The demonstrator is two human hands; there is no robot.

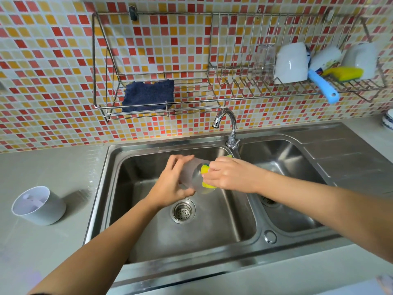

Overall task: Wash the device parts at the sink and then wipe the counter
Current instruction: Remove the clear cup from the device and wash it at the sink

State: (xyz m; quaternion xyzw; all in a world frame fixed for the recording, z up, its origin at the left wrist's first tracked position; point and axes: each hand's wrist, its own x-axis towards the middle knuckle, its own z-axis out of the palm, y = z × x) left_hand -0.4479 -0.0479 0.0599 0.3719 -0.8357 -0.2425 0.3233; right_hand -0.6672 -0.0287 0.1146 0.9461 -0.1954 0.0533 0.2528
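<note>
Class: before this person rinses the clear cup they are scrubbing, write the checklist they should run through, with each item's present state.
1. Left hand grips the translucent cup: ok.
2. Right hand holds the yellow sponge against the cup: ok.
3. Cup is over the left basin: ok.
4. Water runs from the tap: not ok, no stream shows.
5. Cup scrubbed clean: cannot tell.
6. Blue cloth at hand in the wire rack for wiping: ok.
</note>
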